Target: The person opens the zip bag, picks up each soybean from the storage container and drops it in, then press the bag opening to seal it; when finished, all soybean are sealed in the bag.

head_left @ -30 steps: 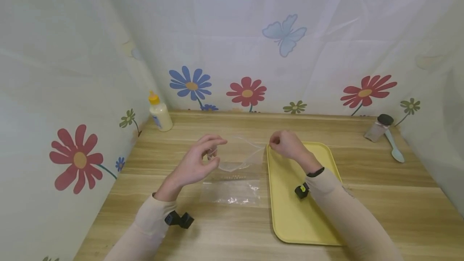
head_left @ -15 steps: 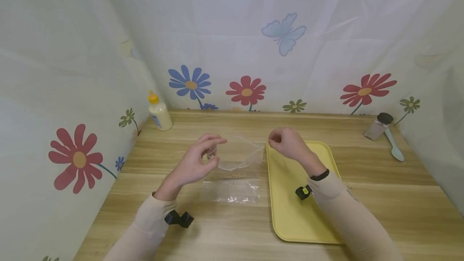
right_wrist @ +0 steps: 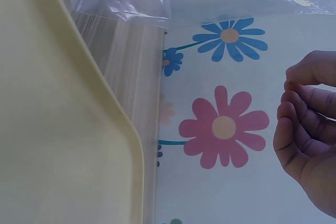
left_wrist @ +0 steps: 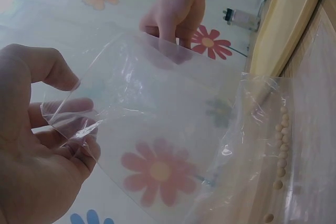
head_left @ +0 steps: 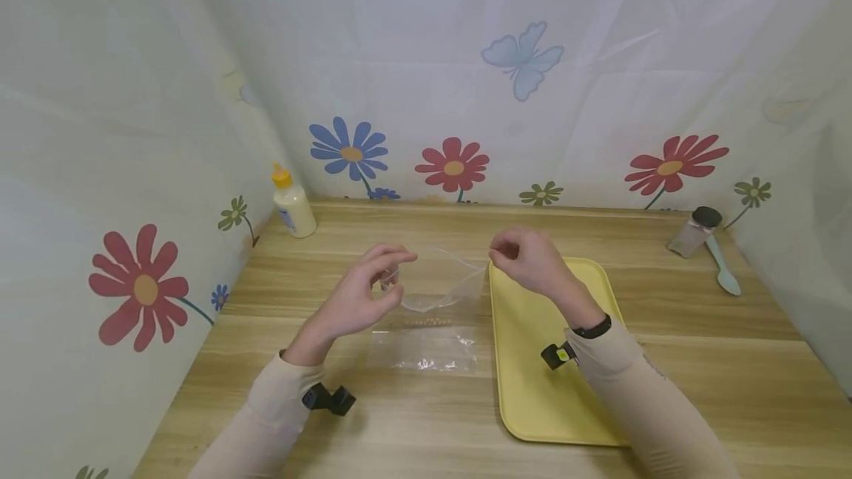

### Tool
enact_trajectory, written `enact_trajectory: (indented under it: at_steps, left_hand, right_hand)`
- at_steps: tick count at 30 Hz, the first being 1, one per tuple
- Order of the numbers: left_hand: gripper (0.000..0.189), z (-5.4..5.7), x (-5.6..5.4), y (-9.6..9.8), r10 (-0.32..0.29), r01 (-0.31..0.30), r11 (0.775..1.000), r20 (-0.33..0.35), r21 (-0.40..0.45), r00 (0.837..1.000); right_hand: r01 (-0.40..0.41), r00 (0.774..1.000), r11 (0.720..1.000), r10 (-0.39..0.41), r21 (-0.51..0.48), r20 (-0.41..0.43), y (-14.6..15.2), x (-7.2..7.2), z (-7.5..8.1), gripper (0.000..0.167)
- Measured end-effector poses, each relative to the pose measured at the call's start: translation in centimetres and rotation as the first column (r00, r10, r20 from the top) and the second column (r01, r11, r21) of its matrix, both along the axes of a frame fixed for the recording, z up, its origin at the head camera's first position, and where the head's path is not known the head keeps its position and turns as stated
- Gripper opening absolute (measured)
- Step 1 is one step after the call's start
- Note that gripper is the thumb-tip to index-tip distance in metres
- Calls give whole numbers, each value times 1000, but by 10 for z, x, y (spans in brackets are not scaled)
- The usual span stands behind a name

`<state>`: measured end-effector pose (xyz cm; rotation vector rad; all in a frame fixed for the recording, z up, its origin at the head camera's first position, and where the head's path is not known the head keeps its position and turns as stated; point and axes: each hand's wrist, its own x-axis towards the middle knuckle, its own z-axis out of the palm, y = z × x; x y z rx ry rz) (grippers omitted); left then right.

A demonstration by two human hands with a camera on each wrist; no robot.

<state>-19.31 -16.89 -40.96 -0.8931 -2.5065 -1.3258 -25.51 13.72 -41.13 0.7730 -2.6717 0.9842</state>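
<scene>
A clear plastic zip bag (head_left: pixel 459 350) stands over the table, its mouth spread, with several small round wooden beads (left_wrist: pixel 283 145) along its bottom. My left hand (head_left: pixel 362 294) grips the bag's left edge; in the left wrist view the thumb and fingers curl about the film. On the other side my right hand (head_left: pixel 529 261) hovers by the bag's right corner, above the far left corner of a yellow tray (head_left: pixel 532 390). Thumb and forefinger meet at the tips in the right wrist view, apart from the film there, and nothing shows between them.
A glue bottle (head_left: pixel 295 205) with a yellow cap stands at the back left. A small jar (head_left: pixel 695 231) with a black lid leans at the back right, next to a pale blue spoon (head_left: pixel 725 272). Printed curtains border the wooden table (head_left: pixel 413 427).
My right hand has shifted slightly left and away from me, its wrist turning a little. The left hand and the bag stay nearly still.
</scene>
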Motion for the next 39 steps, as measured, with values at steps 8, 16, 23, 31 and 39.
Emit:
enact_trajectory:
  at_steps: [8, 16, 23, 31, 39]
  left_hand:
    - [48, 2, 1, 1, 3, -3, 1000, 0, 0, 1000]
    - [49, 3, 2, 2, 1, -1, 1000, 6, 3, 1000]
    - [49, 3, 2, 2, 2, -2, 1000, 4, 0, 1000]
    - [49, 2, 2, 1, 3, -3, 1000, 3, 4, 1000]
    - [49, 3, 2, 1, 5, -5, 1000, 3, 9, 1000]
  right_hand:
    - [-25, 998, 999, 22, -44, -67, -3, 6, 9, 10]
    - [-61, 991, 990, 45, -130, -129, -6, 12, 18, 6]
    - [-104, 977, 976, 64, -190, -205, -14, 22, 27, 6]
    - [-213, 935, 956, 139, -203, -326, -25, 30, 34, 6]
    - [-302, 898, 935, 214, -184, -385, -33, 32, 35, 7]
